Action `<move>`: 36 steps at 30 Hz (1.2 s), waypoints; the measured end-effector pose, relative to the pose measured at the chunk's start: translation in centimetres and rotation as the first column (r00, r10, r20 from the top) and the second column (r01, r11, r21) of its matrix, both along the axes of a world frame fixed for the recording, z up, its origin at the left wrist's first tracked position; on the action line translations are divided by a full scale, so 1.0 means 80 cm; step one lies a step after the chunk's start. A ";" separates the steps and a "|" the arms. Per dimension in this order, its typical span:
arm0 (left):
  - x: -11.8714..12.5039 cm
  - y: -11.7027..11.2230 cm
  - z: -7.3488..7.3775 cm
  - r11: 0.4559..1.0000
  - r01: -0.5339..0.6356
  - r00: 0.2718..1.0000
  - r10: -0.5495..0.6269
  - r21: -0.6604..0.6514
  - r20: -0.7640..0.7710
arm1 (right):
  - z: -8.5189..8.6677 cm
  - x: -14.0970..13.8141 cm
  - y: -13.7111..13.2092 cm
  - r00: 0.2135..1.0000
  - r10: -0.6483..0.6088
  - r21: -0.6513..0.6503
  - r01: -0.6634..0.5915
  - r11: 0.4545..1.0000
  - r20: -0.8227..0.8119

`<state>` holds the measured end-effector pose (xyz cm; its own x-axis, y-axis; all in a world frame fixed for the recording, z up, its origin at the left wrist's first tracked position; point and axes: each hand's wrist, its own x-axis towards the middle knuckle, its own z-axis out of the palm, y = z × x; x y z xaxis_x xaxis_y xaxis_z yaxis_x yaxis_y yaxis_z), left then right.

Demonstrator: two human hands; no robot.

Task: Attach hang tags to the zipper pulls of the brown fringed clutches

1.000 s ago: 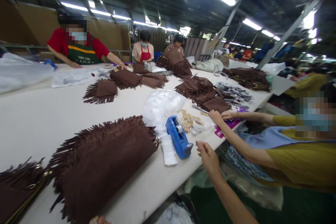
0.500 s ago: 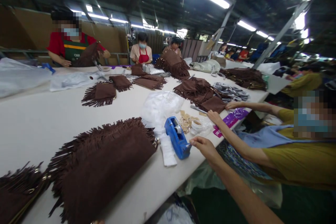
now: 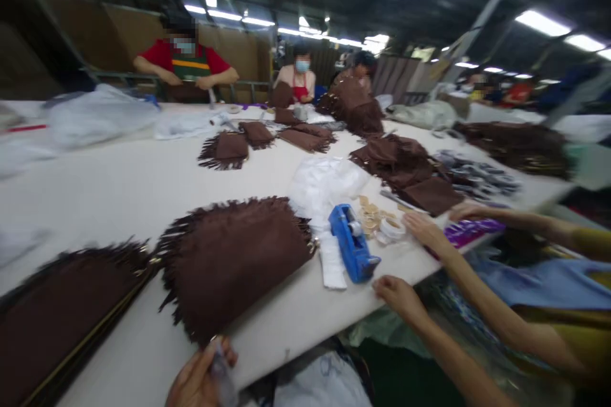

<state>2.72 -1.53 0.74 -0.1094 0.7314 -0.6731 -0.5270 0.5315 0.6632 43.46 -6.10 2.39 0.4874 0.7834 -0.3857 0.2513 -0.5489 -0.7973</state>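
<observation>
My left hand (image 3: 198, 376) is at the bottom edge, just below the table's rim, fingers wrapped round a small pale blurred object. A brown fringed suede bag (image 3: 233, 257) lies flat right above it. My right hand (image 3: 398, 296) hovers at the table's near edge, fingers curled together, a short way from the front end of a blue tape dispenser (image 3: 352, 243). Whether it holds anything does not show. A white strip (image 3: 333, 262) lies beside the dispenser.
A co-worker in yellow sleeves reaches in from the right, hands (image 3: 424, 229) by a tape roll (image 3: 392, 227) and purple card (image 3: 470, 230). More brown fringed bags (image 3: 405, 165) and white plastic bags (image 3: 324, 184) cover the long white table (image 3: 119, 191). Other people work at the far side.
The view has swung left and down. My left hand has come into sight at the bottom edge holding something. My right hand has drawn back from the tape dispenser's front end.
</observation>
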 end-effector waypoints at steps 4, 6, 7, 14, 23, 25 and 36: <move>0.001 -0.008 0.014 0.983 0.058 0.993 -0.074 0.174 0.088 | -0.022 -0.037 0.006 0.953 0.265 -0.013 -0.266 0.964 0.147; 0.000 -0.005 0.015 0.981 0.018 0.988 -0.046 0.193 0.144 | -0.019 -0.084 0.028 0.902 0.426 0.032 -0.429 0.903 0.062; 0.000 -0.004 0.014 0.982 -0.008 0.985 -0.025 0.190 0.171 | -0.012 -0.116 0.040 0.861 0.508 0.072 -0.506 0.859 -0.001; -0.007 -0.009 0.015 0.972 0.041 0.941 -0.115 0.230 0.318 | 0.034 -0.305 0.114 0.453 0.891 0.413 -0.806 0.424 -0.032; -0.018 -0.004 0.007 0.968 0.094 0.924 -0.172 0.233 0.341 | 0.039 -0.329 0.127 0.255 0.904 0.209 -0.959 0.192 0.344; -0.019 -0.004 0.003 0.969 0.071 0.921 -0.154 0.235 0.357 | 0.042 -0.335 0.128 0.222 0.880 0.140 -0.974 0.179 0.419; -0.011 -0.009 -0.003 0.993 -0.073 0.868 0.016 0.094 0.497 | 0.054 -0.357 0.138 0.049 0.845 -0.102 -0.987 0.121 0.533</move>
